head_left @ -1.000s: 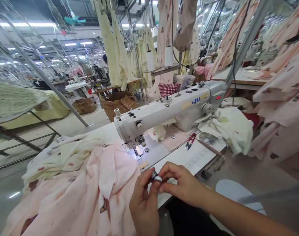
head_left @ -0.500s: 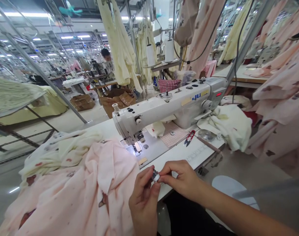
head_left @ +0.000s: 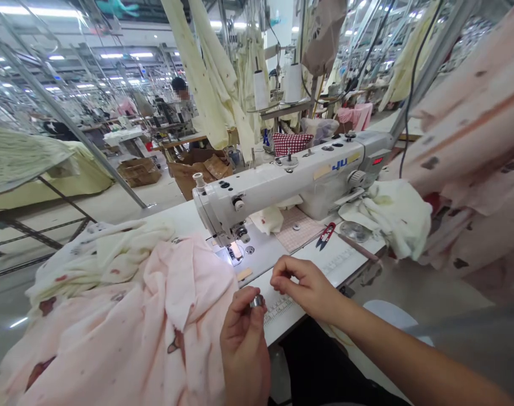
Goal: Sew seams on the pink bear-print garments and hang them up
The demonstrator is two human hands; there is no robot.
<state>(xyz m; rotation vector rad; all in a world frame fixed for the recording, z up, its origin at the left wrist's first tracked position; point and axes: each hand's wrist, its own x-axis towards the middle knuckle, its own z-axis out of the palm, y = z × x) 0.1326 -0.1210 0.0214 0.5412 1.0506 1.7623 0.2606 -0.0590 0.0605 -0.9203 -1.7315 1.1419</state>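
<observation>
My left hand (head_left: 244, 338) is closed round a small metal bobbin case (head_left: 257, 301), held at the near edge of the sewing table (head_left: 320, 265). My right hand (head_left: 307, 287) hovers just to the right of it and a little higher, its fingertips pinched together; what they pinch is too fine to make out. A white industrial sewing machine (head_left: 290, 180) stands behind both hands, its needle area lit. Pink printed fabric (head_left: 134, 316) is heaped on the table to the left of my left hand.
Red thread snips (head_left: 325, 235) lie on the table right of the needle plate. Cream fabric (head_left: 392, 217) is piled at the machine's right end. Pink garments (head_left: 472, 146) hang on the right. Thread cones (head_left: 293, 82) stand behind the machine. A person sits at a far workstation.
My hands have parted: the right hand has lifted off the bobbin case and moved up and right, still pinched. The left hand keeps the bobbin case. The camera has tilted slightly.
</observation>
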